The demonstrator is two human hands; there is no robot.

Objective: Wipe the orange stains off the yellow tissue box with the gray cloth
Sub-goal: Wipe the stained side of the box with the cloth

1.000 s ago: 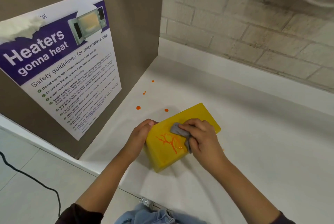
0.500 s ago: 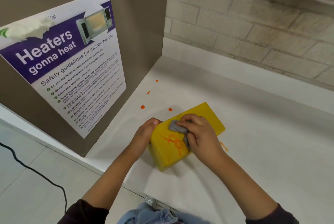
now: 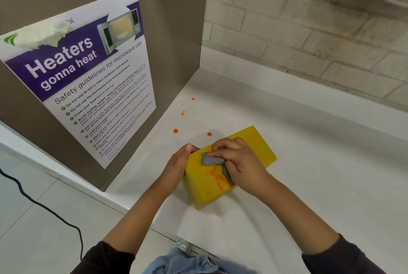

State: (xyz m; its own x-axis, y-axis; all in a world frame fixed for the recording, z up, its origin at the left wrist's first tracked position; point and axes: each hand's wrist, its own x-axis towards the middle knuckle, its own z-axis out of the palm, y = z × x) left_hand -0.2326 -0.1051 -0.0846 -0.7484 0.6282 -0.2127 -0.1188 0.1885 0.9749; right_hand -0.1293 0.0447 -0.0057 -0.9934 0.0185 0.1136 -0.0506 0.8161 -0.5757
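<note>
Pressing the gray cloth [image 3: 211, 160] flat under your right hand [image 3: 240, 164] risks smearing the orange stains [image 3: 217, 177] across the yellow tissue box [image 3: 229, 167], near the bench's [image 3: 309, 185] front-left corner. Left hand [image 3: 176, 166], fingers curled on the box's side, could slip.

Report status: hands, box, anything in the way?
Right hand pressing gray cloth on yellow tissue box; left hand bracing its side. Orange stains still on top. Orange drops on counter beside box, nothing blocking.
</note>
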